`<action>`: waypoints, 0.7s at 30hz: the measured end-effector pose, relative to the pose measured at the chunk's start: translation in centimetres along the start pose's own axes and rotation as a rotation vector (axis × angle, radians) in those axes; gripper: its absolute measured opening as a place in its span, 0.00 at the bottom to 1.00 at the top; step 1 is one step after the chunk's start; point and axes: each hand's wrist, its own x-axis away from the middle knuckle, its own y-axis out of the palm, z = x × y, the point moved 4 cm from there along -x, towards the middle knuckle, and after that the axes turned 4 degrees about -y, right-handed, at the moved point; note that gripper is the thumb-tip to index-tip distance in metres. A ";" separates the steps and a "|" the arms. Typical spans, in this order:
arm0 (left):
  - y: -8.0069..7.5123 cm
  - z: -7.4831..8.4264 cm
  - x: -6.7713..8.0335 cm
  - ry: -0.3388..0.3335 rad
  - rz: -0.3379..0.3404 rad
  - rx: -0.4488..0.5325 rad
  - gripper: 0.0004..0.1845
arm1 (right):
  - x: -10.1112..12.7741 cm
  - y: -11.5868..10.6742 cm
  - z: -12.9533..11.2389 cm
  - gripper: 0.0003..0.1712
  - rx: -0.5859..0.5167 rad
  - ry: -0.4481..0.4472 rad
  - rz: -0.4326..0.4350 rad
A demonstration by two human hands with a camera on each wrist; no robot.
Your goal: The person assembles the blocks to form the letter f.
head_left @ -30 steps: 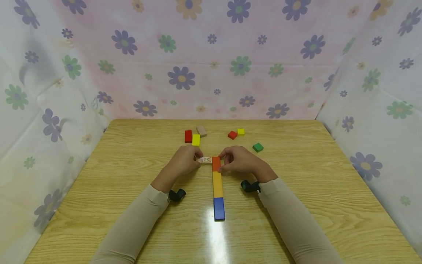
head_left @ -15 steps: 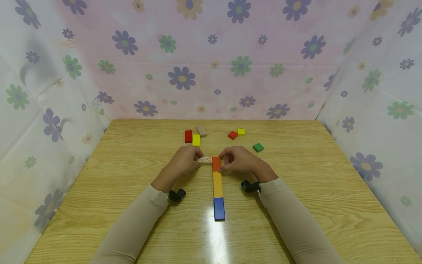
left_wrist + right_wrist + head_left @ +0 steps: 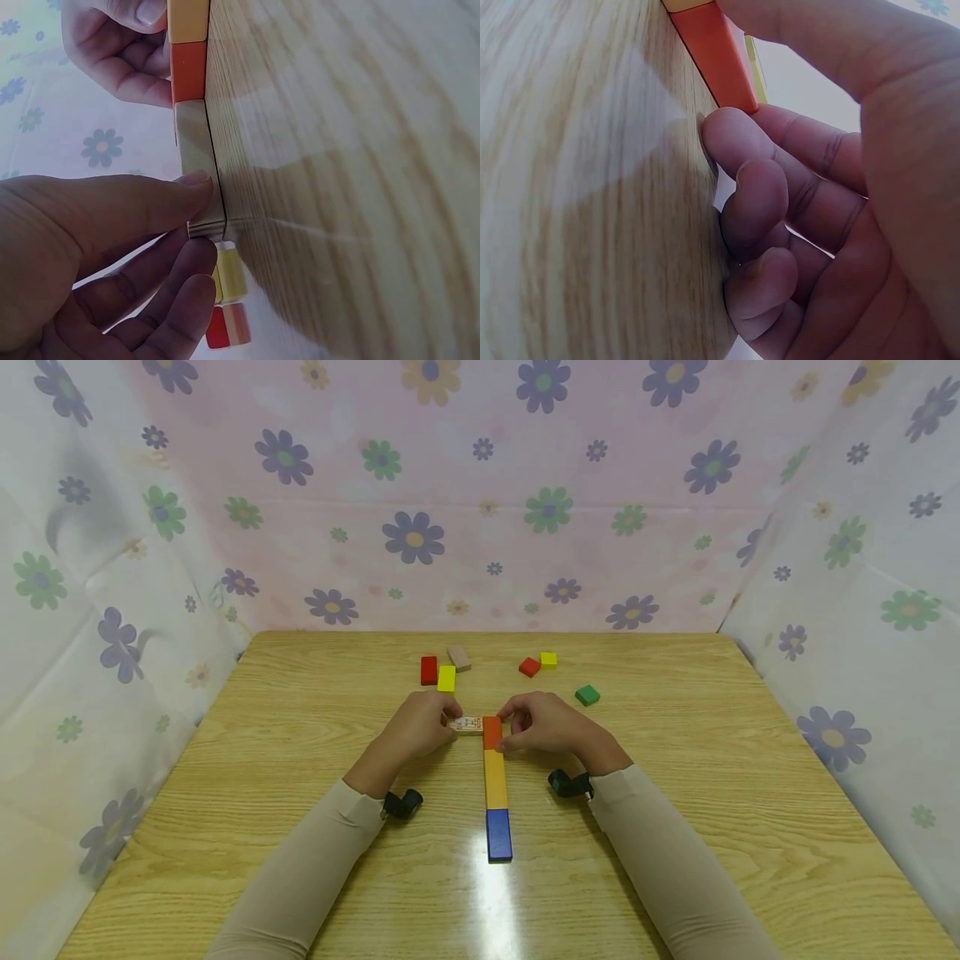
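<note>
A row of blocks lies along the middle of the table: a blue block (image 3: 498,835) nearest me, an orange-yellow block (image 3: 495,779) past it, then a red-orange block (image 3: 491,732) at the far end. A pale wooden block with printed marks (image 3: 469,724) sits crosswise, its end against the left side of the red-orange block. My left hand (image 3: 417,723) pinches this wooden block near its outer end, thumb on the near side in the left wrist view (image 3: 196,169). My right hand (image 3: 551,724) holds the red-orange block (image 3: 718,56) between thumb and fingers, its other fingers curled low by the table.
Behind my left hand lie a red block (image 3: 428,670), a yellow block (image 3: 446,678) and a plain wooden block (image 3: 459,657). Farther right are a small red block (image 3: 529,667), a small yellow block (image 3: 548,661) and a green block (image 3: 587,695). Flowered cloth (image 3: 480,552) encloses the table.
</note>
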 end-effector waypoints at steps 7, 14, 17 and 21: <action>-0.1 0.0 -0.1 0.013 0.016 0.003 0.15 | 0.1 0.0 -0.1 0.28 0.005 0.003 0.004; 0.0 0.0 -0.1 0.003 0.013 -0.006 0.15 | 0.1 -0.1 -0.1 0.27 0.011 0.007 0.007; 0.0 -0.1 -0.1 0.000 0.011 -0.007 0.15 | 0.1 -0.1 -0.1 0.27 0.010 0.007 0.006; 0.0 -0.1 -0.1 0.001 0.008 -0.004 0.14 | 0.1 -0.1 -0.1 0.27 0.009 0.004 0.004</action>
